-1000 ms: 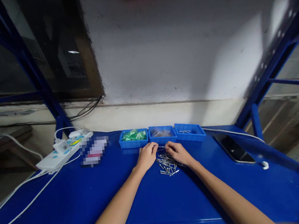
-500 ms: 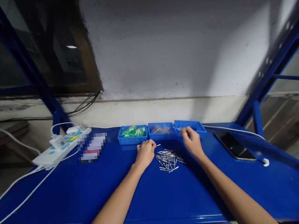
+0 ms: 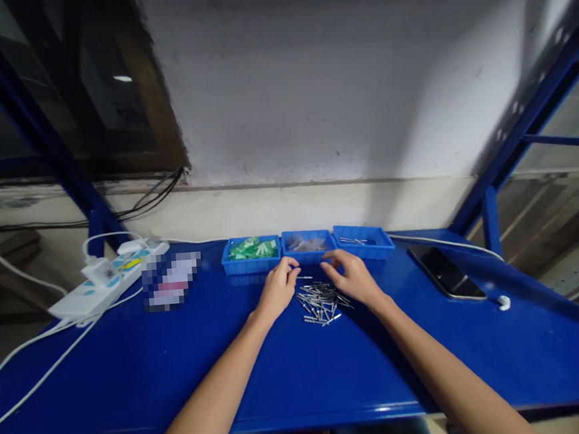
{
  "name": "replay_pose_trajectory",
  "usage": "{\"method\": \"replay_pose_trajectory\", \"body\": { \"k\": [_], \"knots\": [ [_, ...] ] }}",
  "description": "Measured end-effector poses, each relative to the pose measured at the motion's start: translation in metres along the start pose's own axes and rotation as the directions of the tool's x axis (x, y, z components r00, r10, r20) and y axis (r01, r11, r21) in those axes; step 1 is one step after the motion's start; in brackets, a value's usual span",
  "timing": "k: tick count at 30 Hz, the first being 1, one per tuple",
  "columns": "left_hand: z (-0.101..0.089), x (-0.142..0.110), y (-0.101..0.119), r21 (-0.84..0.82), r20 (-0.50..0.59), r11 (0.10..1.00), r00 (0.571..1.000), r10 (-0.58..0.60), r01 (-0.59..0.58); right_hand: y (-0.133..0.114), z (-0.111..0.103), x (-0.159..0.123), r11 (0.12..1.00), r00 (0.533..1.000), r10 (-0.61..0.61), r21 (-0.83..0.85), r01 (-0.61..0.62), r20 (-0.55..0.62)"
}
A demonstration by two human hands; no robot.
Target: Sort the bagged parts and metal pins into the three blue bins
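Beside the left hand (image 3: 276, 287), a metal pin (image 3: 305, 278) shows indistinctly, contact unclear.

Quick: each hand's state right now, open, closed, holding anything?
Left hand: fingers curled beside a metal pin; whether it grips it cannot be told.
Right hand: partly open, thumb and fingers apart, nothing visibly held.
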State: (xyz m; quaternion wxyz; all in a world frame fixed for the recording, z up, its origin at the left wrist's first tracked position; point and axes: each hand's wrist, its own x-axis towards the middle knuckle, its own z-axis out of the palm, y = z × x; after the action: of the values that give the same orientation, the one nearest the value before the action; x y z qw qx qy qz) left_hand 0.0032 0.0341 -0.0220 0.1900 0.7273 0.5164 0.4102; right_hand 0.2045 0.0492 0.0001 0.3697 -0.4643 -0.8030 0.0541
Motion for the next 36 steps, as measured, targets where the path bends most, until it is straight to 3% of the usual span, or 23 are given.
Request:
{"method": "replay_pose_trajectory", "body": {
  "k": [2, 5, 9, 14, 19, 22, 24, 27, 29, 31, 33, 36],
  "knots": [
    [0.0, 0.0, 0.001, -0.053, -0.013, 0.999, 1.0, -0.002, 0.001, -0.017, 0.008, -0.002, 0.991, 0.984, -0.129, 0.046, 0.124, 0.124],
    [0.001, 0.0, 0.003, -0.104, -0.022, 0.995, 1.0, 0.004, -0.006, -0.027, 0.017, -0.005, 0.984, 0.967, -0.175, 0.056, 0.168, 0.186],
    [0.0, -0.001, 0.006, -0.117, 0.003, 0.992, 0.998, 0.058, -0.057, -0.019, 0.024, -0.006, 0.992, 0.986, -0.109, 0.083, 0.099, 0.125],
    [-0.001, -0.002, 0.01, 0.023, -0.035, 0.991, 0.991, 0.131, -0.131, -0.015, 0.027, -0.007, 0.987, 0.992, -0.071, 0.149, 0.055, 0.106],
    [-0.002, -0.001, 0.011, 0.055, -0.043, 0.987, 0.988, 0.151, -0.149, -0.024, 0.021, -0.008, 0.98, 0.977, -0.199, 0.017, 0.199, 0.08],
    [-0.004, -0.002, 0.01, 0.064, 0.009, 0.988, 0.991, 0.137, -0.137, -0.019, 0.008, -0.001, 0.969, 0.971, -0.238, -0.072, 0.236, -0.016],
    [-0.005, -0.002, 0.008, 0.112, 0.061, 0.988, 0.993, 0.098, -0.104, -0.006, -0.005, 0.006, 0.976, 0.97, -0.184, -0.147, 0.161, -0.157],
    [-0.007, -0.003, 0.008, 0.225, 0.144, 0.973, 0.989, 0.014, -0.047, 0.022, -0.02, 0.014, 0.951, 0.919, -0.012, -0.287, -0.111, -0.395],
    [-0.008, -0.004, 0.009, 0.28, 0.187, 0.96, 0.982, -0.031, -0.023, 0.037, -0.023, 0.014, 0.916, 0.893, 0.077, -0.322, -0.239, -0.444],
    [-0.008, -0.004, 0.011, 0.309, 0.221, 0.951, 0.973, -0.065, -0.007, 0.04, -0.017, 0.009, 0.926, 0.923, 0.156, -0.273, -0.26, -0.35],
    [-0.006, -0.004, 0.013, 0.329, 0.232, 0.944, 0.968, -0.093, 0.012, 0.032, -0.006, 0.003, 0.961, 0.97, 0.207, -0.157, -0.226, -0.128],
    [-0.002, -0.005, 0.012, 0.35, 0.189, 0.936, 0.976, -0.11, 0.038, 0.009, 0.01, -0.002, 0.992, 0.975, 0.126, 0.0, -0.128, 0.182]
  ]
}}
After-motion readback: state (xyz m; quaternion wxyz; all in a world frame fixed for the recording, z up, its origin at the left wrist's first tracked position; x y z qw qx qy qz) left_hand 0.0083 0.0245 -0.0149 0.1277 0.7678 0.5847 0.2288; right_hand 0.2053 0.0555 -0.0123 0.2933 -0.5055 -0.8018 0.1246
